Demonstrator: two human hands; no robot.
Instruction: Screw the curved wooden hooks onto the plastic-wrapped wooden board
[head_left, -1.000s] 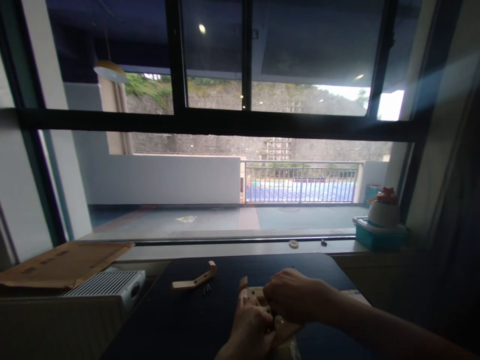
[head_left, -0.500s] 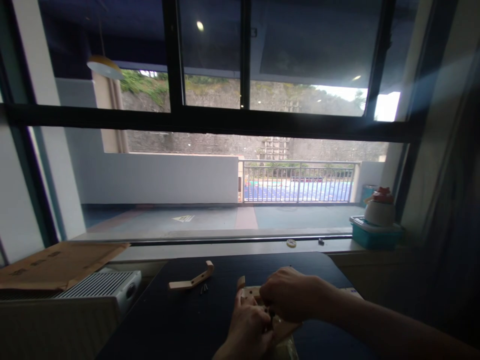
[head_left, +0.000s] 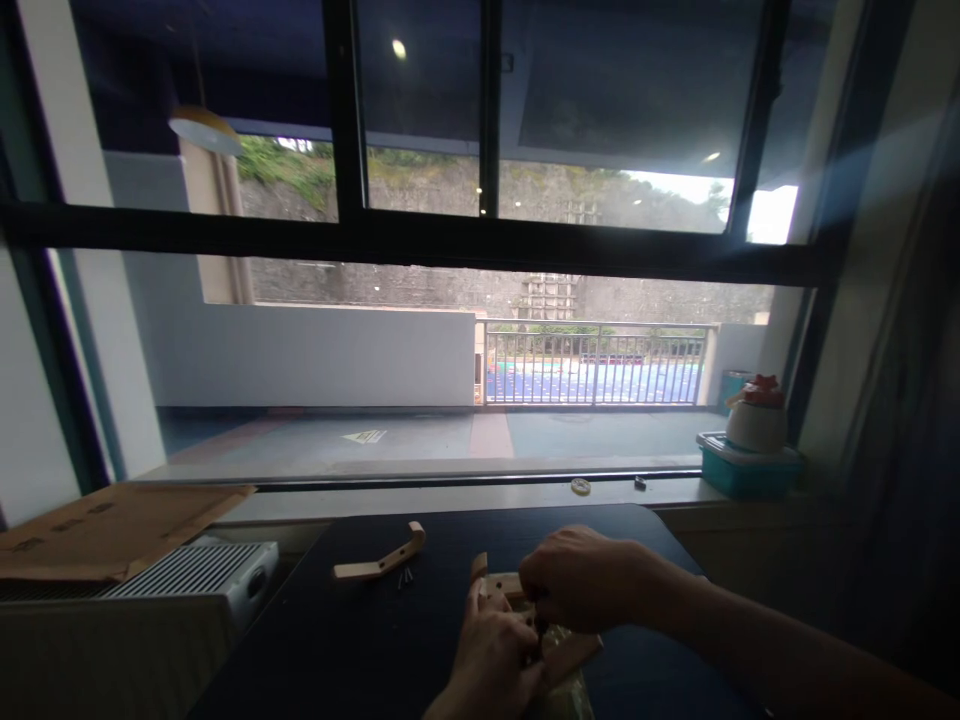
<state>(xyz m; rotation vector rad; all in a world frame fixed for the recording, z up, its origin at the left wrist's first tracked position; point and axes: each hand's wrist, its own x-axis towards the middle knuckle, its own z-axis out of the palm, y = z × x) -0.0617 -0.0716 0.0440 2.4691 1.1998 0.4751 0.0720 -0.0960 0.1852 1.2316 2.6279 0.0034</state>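
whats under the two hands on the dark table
A pale wooden assembly shows beneath them, over the dark table. The left hand grips it and the right hand covers its middle, so what the fingers pinch there is hidden.

A wooden assembly (head_left: 501,585) sits at the near middle of the tabletop (head_left: 360,640), the left hand (head_left: 491,655) clasping it from the near side and the right hand (head_left: 577,585) from the right. Left of it lies a curved wooden piece (head_left: 379,555), with screws (head_left: 405,577) just beside. Off the tabletop's left edge stands a heater (head_left: 187,575) with cardboard (head_left: 112,530) on top. Behind runs the windowsill (head_left: 450,497) and at its right end a lidded box (head_left: 746,470) carries a round pot (head_left: 755,422).
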